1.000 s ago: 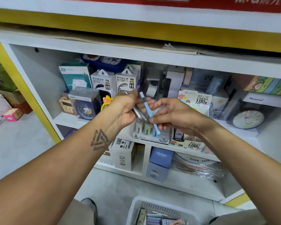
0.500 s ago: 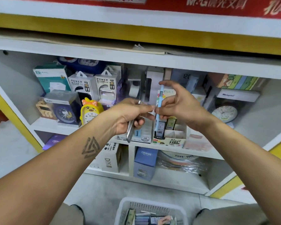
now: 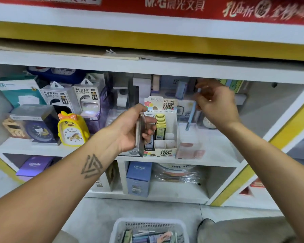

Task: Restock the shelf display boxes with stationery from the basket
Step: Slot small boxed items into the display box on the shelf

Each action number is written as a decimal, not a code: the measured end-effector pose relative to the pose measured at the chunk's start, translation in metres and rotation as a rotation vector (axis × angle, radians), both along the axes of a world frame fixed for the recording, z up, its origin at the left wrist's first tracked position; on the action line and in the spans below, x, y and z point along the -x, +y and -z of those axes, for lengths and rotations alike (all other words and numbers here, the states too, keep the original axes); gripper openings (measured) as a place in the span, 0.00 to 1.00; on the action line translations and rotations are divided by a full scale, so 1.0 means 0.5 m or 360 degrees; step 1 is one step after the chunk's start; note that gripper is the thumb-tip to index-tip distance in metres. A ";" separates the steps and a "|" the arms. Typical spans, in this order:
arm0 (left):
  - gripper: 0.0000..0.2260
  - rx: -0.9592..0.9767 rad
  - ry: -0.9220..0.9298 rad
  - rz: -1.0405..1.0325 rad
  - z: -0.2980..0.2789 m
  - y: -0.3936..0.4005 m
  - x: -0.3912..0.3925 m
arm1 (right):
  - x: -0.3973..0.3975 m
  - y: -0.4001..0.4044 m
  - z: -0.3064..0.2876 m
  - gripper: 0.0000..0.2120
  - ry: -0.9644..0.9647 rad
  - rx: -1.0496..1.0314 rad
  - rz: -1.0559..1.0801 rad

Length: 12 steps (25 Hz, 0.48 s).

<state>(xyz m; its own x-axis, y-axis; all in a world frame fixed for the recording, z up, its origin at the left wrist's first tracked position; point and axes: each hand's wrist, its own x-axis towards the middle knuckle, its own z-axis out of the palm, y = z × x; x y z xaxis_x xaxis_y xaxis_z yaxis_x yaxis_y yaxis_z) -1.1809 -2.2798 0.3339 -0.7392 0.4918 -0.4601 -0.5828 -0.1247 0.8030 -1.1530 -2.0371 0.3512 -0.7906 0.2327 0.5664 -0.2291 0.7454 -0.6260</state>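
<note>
setting: white shop shelving (image 3: 165, 67) with yellow trim and a red banner along the top; grey floor below
blue pen: a slim light-blue pen (image 3: 191, 113) hangs nearly upright, tip down, above a clear plastic box (image 3: 189, 139) on the middle shelf; blurred, so whether the tip reaches into the box cannot be told
right hand: right hand (image 3: 216, 104) raised at the pen's upper end, fingers curled and pinching it near the top; the hand is motion-blurred
left hand: left hand (image 3: 130, 130) held in front of the shelf edge, thumb and fingers wrapped around a thin flat silvery item (image 3: 140, 135) standing on edge; what that item is cannot be told
display box: a printed cardboard display box (image 3: 167, 151) marked 0.7 hb and 100 sits just right of the left hand, with a row of yellow-and-black packs (image 3: 161, 125) in one compartment and pale dividers beside it; the clear box stands just to its right
basket: a white perforated basket (image 3: 147, 227) on the floor at the bottom edge, holding mixed stationery
shelf, left side: a yellow chick alarm clock (image 3: 72, 130), a dark blue clock in a clear case (image 3: 37, 130), two power bank packs (image 3: 74, 99)
lower shelf: a blue box marked cruhre (image 3: 139, 178) and plastic-wrapped goods to its right
</note>
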 end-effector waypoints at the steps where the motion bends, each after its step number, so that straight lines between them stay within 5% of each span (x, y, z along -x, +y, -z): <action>1: 0.18 -0.0055 -0.0012 0.0016 -0.002 0.008 -0.002 | -0.001 0.013 0.009 0.08 -0.0038 -0.0132 0.0045; 12: 0.12 -0.0282 0.0282 -0.0155 0.013 0.046 -0.004 | 0.038 0.025 0.098 0.02 -0.0087 -0.0339 -0.0134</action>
<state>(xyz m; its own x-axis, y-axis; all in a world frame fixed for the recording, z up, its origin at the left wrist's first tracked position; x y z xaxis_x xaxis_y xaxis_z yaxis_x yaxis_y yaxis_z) -1.1791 -2.2570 0.3272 -0.8484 0.4757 -0.2323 -0.4133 -0.3211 0.8521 -1.1721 -2.0245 0.3021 -0.8331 0.0445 0.5513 -0.2661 0.8416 -0.4701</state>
